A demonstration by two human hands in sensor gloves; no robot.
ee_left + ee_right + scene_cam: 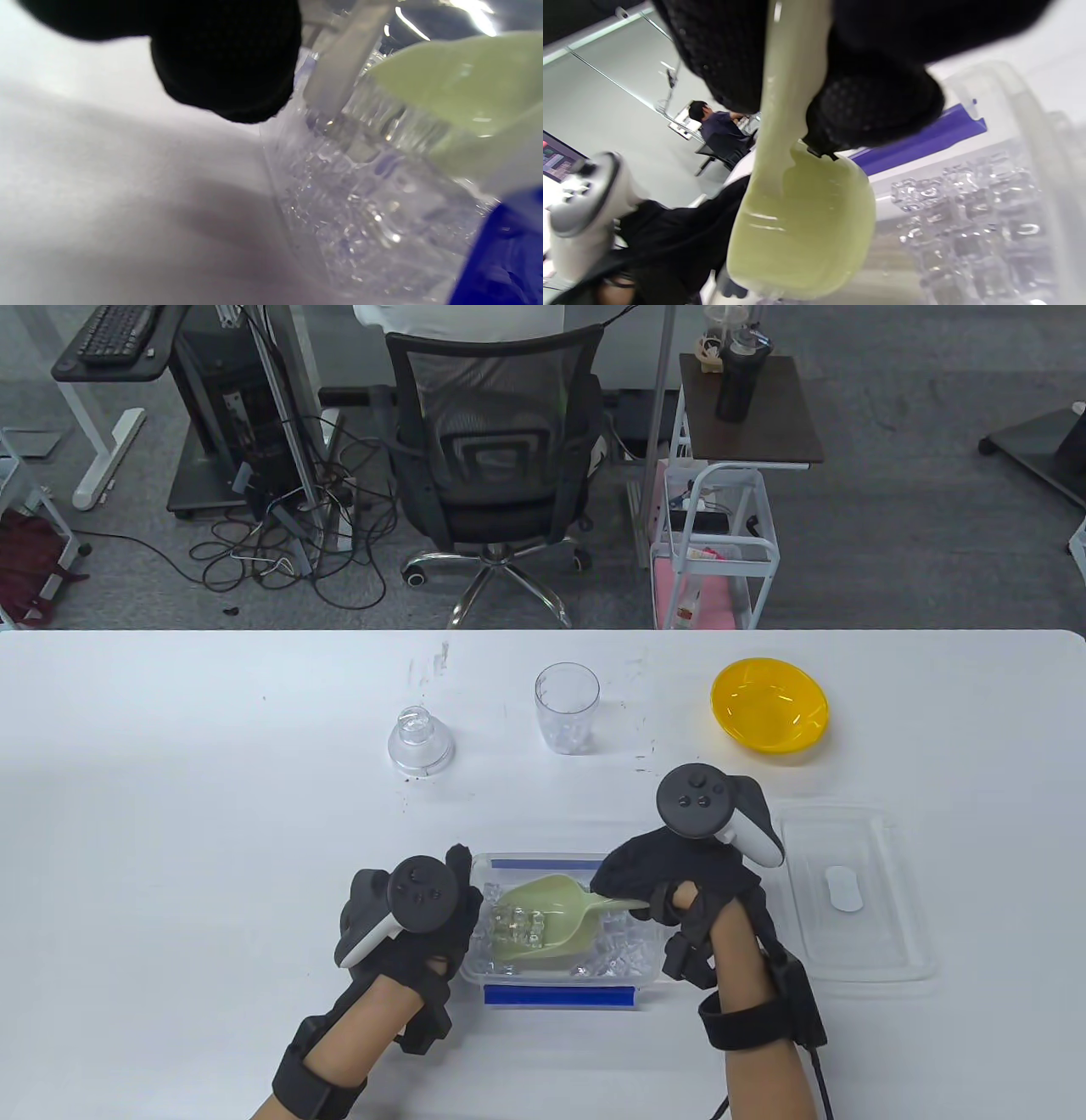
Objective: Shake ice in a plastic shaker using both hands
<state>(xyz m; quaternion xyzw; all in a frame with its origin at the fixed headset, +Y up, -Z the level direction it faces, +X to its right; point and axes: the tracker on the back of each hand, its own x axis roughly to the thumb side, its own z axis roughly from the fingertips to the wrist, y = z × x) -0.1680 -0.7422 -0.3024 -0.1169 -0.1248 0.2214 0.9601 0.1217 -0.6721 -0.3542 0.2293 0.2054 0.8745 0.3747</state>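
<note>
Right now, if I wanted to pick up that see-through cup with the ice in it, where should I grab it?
Probably around the middle of its side wall. The clear shaker cup stands upright with its mouth open, so reaching in from the near side and wrapping fingers round the straight wall should keep it level and the ice cubes in. Its domed lid sits apart on the table.
</note>
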